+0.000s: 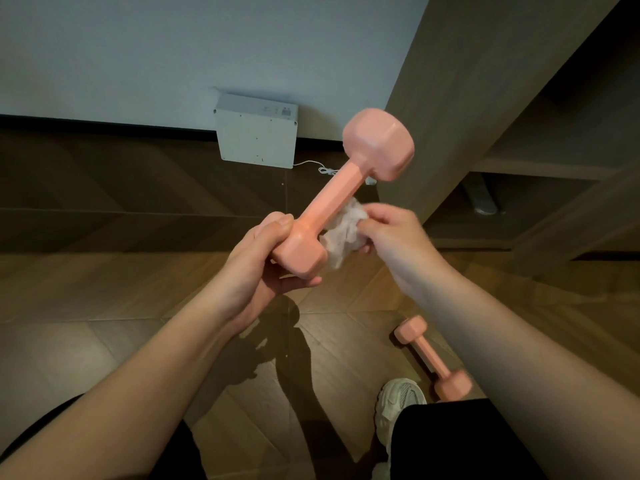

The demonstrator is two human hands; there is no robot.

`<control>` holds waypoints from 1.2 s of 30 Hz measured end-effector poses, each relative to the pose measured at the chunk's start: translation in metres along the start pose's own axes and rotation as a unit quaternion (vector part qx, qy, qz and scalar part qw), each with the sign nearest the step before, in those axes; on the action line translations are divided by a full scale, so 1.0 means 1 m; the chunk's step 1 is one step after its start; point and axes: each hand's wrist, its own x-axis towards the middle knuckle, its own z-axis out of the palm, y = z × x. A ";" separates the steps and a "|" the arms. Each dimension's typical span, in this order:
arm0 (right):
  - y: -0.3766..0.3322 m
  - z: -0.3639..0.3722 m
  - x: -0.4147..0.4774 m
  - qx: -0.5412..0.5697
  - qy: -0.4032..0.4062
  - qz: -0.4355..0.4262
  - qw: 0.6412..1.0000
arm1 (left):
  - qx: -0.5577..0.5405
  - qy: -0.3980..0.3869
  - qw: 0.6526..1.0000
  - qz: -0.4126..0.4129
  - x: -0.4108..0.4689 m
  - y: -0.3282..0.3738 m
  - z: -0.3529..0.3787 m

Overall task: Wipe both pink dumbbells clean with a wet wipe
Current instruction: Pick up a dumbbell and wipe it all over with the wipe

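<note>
My left hand (258, 268) grips the near head of a pink dumbbell (341, 187) and holds it up in the air, its far head tilted up and to the right. A crumpled white wet wipe (344, 233) is pinched in my right hand (391, 237) and lies against the lower part of the dumbbell's handle, beside the near head. The second pink dumbbell (427, 355) lies on the wooden floor at the lower right, partly hidden behind my right forearm.
A white box (256, 133) leans against the wall ahead, with a thin white cable (317, 167) trailing right. A wooden shelf unit (519, 133) stands at the right. A white sneaker (398, 407) and dark trouser legs fill the bottom.
</note>
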 end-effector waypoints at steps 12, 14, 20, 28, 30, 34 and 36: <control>-0.006 0.012 -0.013 -0.443 0.089 -0.272 0.850 | 0.059 0.078 0.992 -0.080 0.002 -0.011 -0.001; -0.002 0.016 -0.012 -0.478 -0.003 -0.250 0.842 | 0.073 0.070 0.992 -0.080 0.002 -0.010 -0.002; -0.006 0.005 -0.007 -0.364 0.043 -0.253 0.895 | 0.067 0.089 0.991 -0.080 0.002 -0.006 -0.007; -0.012 -0.003 0.000 -0.316 0.073 -0.224 0.919 | 0.070 0.090 0.989 -0.099 0.003 -0.008 -0.009; -0.011 -0.002 0.001 -0.284 0.039 -0.189 0.939 | 0.067 0.090 0.989 -0.102 0.002 -0.009 -0.009; -0.016 -0.004 0.004 -0.208 0.016 -0.131 0.969 | 0.073 0.085 0.989 -0.098 0.002 -0.011 -0.010; -0.021 -0.009 0.004 -0.159 0.025 -0.103 0.982 | 0.079 0.087 0.988 -0.100 0.002 -0.010 -0.010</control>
